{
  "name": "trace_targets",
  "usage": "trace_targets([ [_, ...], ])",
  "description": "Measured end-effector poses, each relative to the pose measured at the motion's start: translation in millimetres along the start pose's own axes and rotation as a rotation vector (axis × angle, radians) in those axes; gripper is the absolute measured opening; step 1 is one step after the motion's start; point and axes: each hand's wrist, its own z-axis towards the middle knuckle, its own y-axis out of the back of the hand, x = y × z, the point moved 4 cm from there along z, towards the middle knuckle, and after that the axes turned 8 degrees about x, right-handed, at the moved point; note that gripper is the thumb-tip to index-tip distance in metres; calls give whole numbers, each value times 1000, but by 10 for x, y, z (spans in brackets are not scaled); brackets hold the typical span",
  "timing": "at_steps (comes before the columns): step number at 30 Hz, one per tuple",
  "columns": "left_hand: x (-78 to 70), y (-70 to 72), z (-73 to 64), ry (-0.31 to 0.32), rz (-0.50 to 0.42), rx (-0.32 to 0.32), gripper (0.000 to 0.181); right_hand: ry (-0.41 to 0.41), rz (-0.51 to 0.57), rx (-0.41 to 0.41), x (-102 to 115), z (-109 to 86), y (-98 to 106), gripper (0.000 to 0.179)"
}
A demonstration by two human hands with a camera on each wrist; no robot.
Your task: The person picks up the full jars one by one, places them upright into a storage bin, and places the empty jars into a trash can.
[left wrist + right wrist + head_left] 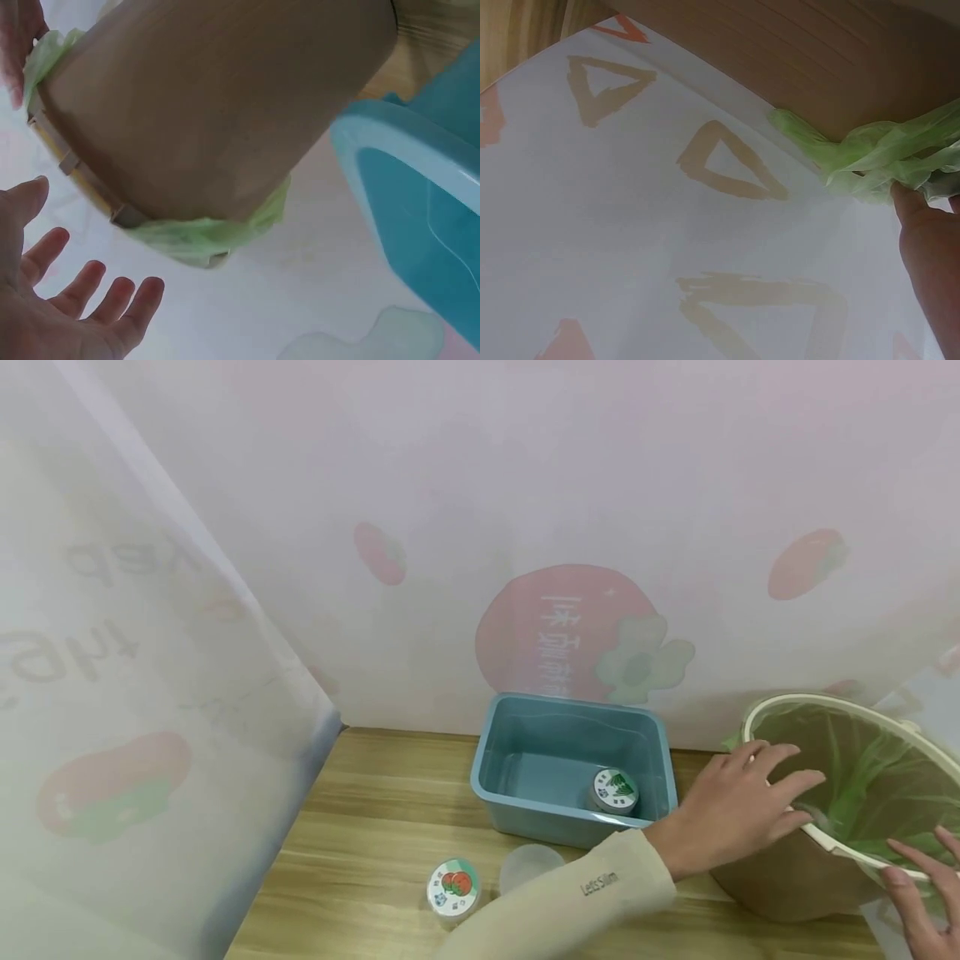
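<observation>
A brown bin (780, 885) with a cream rim stands at the right, lined with a thin green bin liner (847, 777). The liner's edge folds out over the rim. My left hand (738, 814) is over the near-left part of the rim, its fingers spread and loosely bent, holding nothing. In the left wrist view those fingers (139, 304) are apart from the bin. At the near-right rim, my right hand (930, 902) has its thumb outside and fingers inside, pinching the liner there. The right wrist view shows a digit against the bunched liner (877, 157).
Left of the bin sits a blue basin (495, 802) holding a round tub with a green picture (615, 789). Before it on the wooden table (352, 827) are a tomato-labelled tub (453, 888) and a translucent round piece (528, 867), partly behind my left sleeve. Printed sheets (420, 635) hang behind.
</observation>
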Motion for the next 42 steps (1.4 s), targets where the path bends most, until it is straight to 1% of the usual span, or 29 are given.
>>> trace_targets([
  [3,85,35,-146,-7,-5,29,54,20,-17,6,20,21,-8,47],
  [6,159,68,-290,-13,15,11,52,31,-28,13,45,50,-9,49],
  [9,221,82,-416,-20,58,-37,51,28,-27,19,57,60,-14,49],
  [13,296,54,-564,-36,88,-115,50,45,-19,13,53,42,-18,49],
  [16,346,13,-691,-35,98,-137,50,42,-15,10,44,23,-18,48],
  [20,427,-44,-860,-26,104,-95,50,37,0,-3,30,17,-26,51],
  [23,504,-100,-1000,-18,80,-68,50,39,14,-14,9,6,-30,51],
  [27,615,-202,-1212,3,46,-70,50,20,27,-15,-24,-9,-34,43],
  [30,687,-268,-1359,24,36,-67,51,28,31,-19,-34,-3,-34,42],
  [33,744,-315,-1501,47,20,-47,53,37,29,-24,-39,2,-34,44],
  [38,799,-383,-1768,72,-10,-17,52,21,29,-16,-15,-6,-25,43],
  [42,828,-436,-1983,79,-17,-23,52,1,14,5,18,-4,-16,42],
])
